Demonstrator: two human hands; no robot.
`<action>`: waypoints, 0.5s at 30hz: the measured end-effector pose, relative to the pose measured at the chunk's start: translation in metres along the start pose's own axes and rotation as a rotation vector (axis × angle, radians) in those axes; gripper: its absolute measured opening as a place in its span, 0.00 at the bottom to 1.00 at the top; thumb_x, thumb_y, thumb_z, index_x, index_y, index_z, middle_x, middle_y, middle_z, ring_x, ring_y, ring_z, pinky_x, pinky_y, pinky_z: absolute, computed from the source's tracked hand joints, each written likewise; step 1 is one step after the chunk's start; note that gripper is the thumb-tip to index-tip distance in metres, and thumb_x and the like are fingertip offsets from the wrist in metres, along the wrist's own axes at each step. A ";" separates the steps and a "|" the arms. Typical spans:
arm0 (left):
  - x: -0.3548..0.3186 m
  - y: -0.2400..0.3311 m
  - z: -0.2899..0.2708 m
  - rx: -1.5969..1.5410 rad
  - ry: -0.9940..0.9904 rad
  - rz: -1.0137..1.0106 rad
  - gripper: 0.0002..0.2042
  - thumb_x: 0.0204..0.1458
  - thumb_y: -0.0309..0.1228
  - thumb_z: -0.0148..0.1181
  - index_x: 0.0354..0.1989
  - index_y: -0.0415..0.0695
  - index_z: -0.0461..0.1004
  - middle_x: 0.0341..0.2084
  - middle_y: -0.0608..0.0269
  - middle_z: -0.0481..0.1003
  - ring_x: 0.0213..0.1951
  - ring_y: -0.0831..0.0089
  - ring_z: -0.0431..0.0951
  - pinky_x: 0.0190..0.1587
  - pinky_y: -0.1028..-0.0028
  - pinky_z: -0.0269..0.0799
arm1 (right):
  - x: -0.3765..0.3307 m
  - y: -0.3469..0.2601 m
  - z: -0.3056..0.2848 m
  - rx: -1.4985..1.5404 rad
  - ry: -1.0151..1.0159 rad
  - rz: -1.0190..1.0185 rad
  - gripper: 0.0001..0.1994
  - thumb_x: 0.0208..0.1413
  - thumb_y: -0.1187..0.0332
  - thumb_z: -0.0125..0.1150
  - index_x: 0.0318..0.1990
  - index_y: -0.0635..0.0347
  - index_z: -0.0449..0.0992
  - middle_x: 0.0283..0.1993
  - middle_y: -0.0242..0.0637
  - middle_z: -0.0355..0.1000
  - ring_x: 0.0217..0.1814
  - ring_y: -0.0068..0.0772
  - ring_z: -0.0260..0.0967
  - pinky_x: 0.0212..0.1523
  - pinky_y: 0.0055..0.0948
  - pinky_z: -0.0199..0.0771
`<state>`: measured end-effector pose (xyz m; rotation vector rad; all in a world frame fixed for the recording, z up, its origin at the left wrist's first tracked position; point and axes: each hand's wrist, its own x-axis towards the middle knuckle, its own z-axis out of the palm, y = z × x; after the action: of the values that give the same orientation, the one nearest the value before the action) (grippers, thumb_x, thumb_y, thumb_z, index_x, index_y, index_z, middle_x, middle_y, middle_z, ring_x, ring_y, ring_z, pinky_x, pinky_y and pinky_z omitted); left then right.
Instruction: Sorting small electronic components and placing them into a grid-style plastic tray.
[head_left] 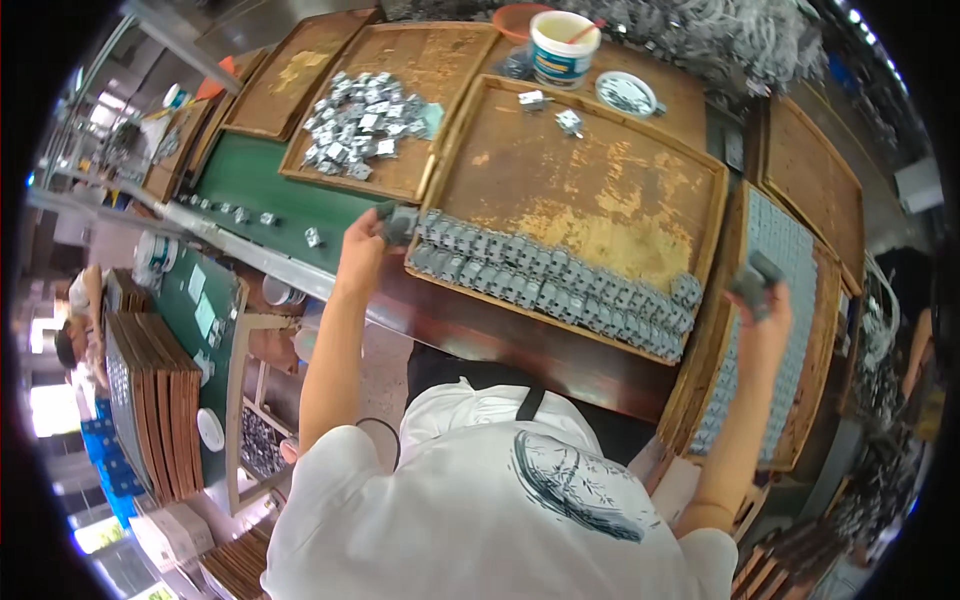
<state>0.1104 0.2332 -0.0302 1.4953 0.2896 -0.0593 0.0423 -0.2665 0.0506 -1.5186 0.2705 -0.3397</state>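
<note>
My left hand (362, 250) is at the near left corner of the wooden tray (590, 165) in front of me. Its fingers are closed on a small grey metal part (401, 226), beside the rows of similar grey parts (545, 275) along the tray's near side. My right hand (765, 318) is raised over a second tray (812, 385) at the right, above a sheet of closely set light-grey pieces (765, 350). Dark grey covers seem to sit on its fingertips, which are apart. I make out no part between them.
A tray (290, 165) at the upper left holds a heap of silvery parts (365, 120). Behind stand a white bucket (562, 62) and a round white lid (627, 93). Loose parts lie along the green surface (250, 185). Stacked trays (155, 400) and another person (80, 340) are at far left.
</note>
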 end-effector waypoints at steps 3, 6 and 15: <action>-0.026 0.029 0.077 -0.239 -0.283 0.001 0.15 0.54 0.18 0.60 0.50 0.37 0.75 0.42 0.68 0.78 0.44 0.77 0.77 0.47 0.77 0.72 | -0.028 0.009 0.045 0.003 -0.195 0.076 0.12 0.59 0.72 0.61 0.49 0.62 0.74 0.41 0.38 0.75 0.45 0.29 0.75 0.41 0.30 0.78; -0.052 0.043 0.131 -0.263 -0.485 0.109 0.18 0.51 0.19 0.63 0.52 0.39 0.75 0.44 0.68 0.77 0.46 0.78 0.75 0.50 0.77 0.71 | -0.058 -0.006 0.074 -0.322 -0.384 0.021 0.13 0.55 0.70 0.65 0.46 0.63 0.74 0.38 0.37 0.75 0.39 0.30 0.74 0.36 0.31 0.76; -0.089 0.044 0.200 -0.252 -0.818 0.148 0.18 0.53 0.18 0.61 0.53 0.37 0.74 0.48 0.65 0.72 0.51 0.73 0.73 0.54 0.72 0.70 | -0.071 -0.032 0.071 -0.757 -0.304 -0.481 0.14 0.47 0.68 0.72 0.34 0.66 0.72 0.32 0.43 0.68 0.31 0.48 0.69 0.31 0.36 0.70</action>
<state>0.0649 0.0275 0.0419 1.1287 -0.4579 -0.4835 0.0017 -0.1747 0.0821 -2.3580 -0.2507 -0.3986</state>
